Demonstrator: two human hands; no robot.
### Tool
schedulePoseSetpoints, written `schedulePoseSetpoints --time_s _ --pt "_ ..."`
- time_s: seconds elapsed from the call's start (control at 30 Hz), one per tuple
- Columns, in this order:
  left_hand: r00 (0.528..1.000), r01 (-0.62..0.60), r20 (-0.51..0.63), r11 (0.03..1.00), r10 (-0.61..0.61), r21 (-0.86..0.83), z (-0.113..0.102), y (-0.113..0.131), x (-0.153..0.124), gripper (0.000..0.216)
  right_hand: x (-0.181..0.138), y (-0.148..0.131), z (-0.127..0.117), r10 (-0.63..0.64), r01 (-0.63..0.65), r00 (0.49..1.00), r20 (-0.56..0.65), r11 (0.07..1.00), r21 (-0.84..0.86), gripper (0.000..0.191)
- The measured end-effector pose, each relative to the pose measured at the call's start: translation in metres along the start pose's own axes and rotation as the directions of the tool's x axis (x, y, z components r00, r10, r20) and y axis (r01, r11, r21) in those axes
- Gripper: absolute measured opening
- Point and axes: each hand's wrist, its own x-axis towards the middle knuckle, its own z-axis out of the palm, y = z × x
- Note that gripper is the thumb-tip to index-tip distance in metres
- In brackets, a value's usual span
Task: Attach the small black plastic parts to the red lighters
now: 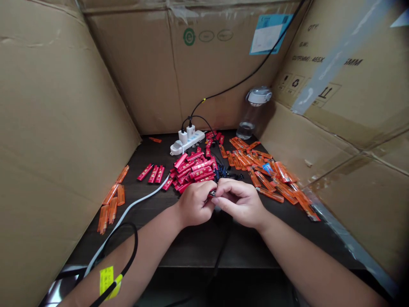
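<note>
My left hand is closed around what looks like a lighter, its metal end showing between my hands. The rest of it is hidden in the fist. My right hand meets it there, thumb and forefinger pinched at that metal end; whether they grip the same lighter or a small part is hidden. Just beyond my hands lies a heap of red lighters with gold print. Small dark blue and black parts are piled to its right. Translucent orange lighter bodies spread across the right side.
Tall cardboard walls enclose the dark table. A white power strip with plugs stands at the back, near a clear water bottle. A white cable crosses the left side, past more orange lighter bodies. A black cable loops over my left forearm.
</note>
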Motion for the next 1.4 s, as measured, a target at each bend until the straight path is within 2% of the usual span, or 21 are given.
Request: schedulePoseSetpoints --time_s 0.13,0.27,0.5,0.97,1.23,1.4 --pt "1.000 -0.018 0.000 0.999 0.018 -0.028 0.000 0.001 0.000 0.010 -0.001 -0.001 0.000 0.037 -0.036 0.999 -0.013 0.999 0.038 0.005" --pt "1.000 -0.021 -0.007 0.998 0.021 -0.057 0.000 0.001 0.000 0.009 0.002 -0.006 -0.003 0.022 -0.022 1.000 0.006 0.999 0.050 0.005" --pt "1.000 0.024 -0.010 0.989 -0.025 -0.146 0.002 0.002 -0.001 0.013 0.004 -0.011 -0.007 0.005 -0.005 0.999 0.054 1.000 -0.003 0.007" --pt "0.999 0.001 -0.045 1.000 -0.001 -0.005 0.001 0.002 0.000 0.010 -0.001 -0.006 -0.001 0.137 -0.138 0.990 0.015 0.990 0.036 0.011" --pt "0.996 0.086 0.016 0.996 -0.086 0.012 0.000 0.003 0.000 0.006 0.001 -0.005 0.002 0.040 -0.043 0.998 -0.056 0.997 -0.067 0.009" --pt "0.985 0.147 0.089 0.989 -0.144 -0.020 -0.001 0.003 0.000 0.005 0.001 -0.003 0.000 0.015 -0.018 0.999 -0.035 0.995 -0.100 0.008"
